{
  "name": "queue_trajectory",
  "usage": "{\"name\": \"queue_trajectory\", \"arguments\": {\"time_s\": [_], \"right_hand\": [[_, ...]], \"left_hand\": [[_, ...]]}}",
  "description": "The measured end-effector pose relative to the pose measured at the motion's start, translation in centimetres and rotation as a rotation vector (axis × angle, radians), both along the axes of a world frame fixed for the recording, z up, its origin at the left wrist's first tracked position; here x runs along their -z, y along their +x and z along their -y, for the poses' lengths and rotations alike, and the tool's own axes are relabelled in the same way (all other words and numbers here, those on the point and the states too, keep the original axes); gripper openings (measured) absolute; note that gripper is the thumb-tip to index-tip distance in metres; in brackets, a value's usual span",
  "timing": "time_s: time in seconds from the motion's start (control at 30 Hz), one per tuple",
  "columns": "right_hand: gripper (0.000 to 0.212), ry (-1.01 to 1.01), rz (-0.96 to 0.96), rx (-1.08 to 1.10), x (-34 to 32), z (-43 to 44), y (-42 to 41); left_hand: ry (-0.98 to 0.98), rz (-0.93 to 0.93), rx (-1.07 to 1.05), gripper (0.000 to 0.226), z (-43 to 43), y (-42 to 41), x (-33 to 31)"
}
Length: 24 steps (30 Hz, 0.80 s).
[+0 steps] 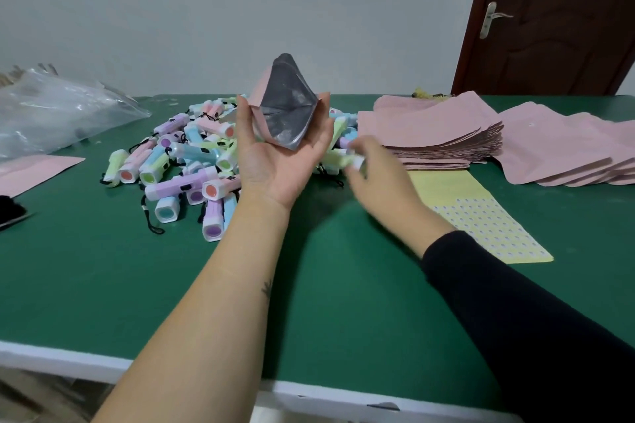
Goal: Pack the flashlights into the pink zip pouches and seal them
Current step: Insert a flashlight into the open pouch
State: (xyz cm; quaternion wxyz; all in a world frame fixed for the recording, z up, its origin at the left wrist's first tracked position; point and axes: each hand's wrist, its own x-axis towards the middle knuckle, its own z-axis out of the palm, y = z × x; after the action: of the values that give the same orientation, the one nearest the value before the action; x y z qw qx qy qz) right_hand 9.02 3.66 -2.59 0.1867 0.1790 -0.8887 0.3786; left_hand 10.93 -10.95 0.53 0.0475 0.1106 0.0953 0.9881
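Observation:
My left hand (275,161) holds a pink zip pouch (285,106) above the green table, squeezed between thumb and fingers so its mouth gapes and the silver lining shows. A pile of pastel flashlights (185,161) with black wrist cords lies behind and left of that hand. My right hand (374,175), blurred, grips a pale green flashlight (350,158) at the pile's right edge, just right of the pouch. A stack of flat pink pouches (433,137) lies to the right.
More pink pouches (567,151) fan out at the far right. A yellow sticker sheet (481,213) lies near my right forearm. A clear plastic bag (58,110) and one pink pouch (31,171) lie at the left. The table's white front edge (62,360) runs below.

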Motion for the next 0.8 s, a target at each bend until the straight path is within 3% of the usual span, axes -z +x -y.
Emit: {"name": "queue_trajectory", "arguments": {"time_s": [0.1,0.2,0.3,0.43,0.6,0.73,0.8], "right_hand": [[0.029,-0.441,-0.117,0.151,-2.3,-1.8,-0.6],[0.025,-0.634,-0.331,0.129,-4.0,-2.2,0.3],[0.032,-0.563,-0.564,0.073,-4.5,-1.3,1.7],[0.031,-0.414,-0.734,-0.062,-4.4,-0.2,2.8],[0.031,-0.285,-0.787,-0.11,-3.9,0.1,2.9],[0.008,-0.109,-0.848,-0.051,-3.6,0.0,2.4],[0.007,-0.071,-0.829,-0.031,-3.3,0.2,2.3]], "left_hand": [[-0.038,0.019,-0.026,0.081,-0.5,-0.1,0.2],[-0.095,0.038,-0.026,0.087,-1.1,-0.3,0.4],[-0.11,0.034,0.02,0.094,-1.6,-0.4,0.4],[-0.097,0.008,0.096,0.096,-2.3,-0.3,0.4],[-0.083,-0.088,0.16,0.089,-3.1,0.0,0.5],[-0.079,-0.111,0.182,0.082,-3.9,0.5,0.5],[-0.109,-0.079,0.149,0.076,-4.1,0.4,0.5]]}}
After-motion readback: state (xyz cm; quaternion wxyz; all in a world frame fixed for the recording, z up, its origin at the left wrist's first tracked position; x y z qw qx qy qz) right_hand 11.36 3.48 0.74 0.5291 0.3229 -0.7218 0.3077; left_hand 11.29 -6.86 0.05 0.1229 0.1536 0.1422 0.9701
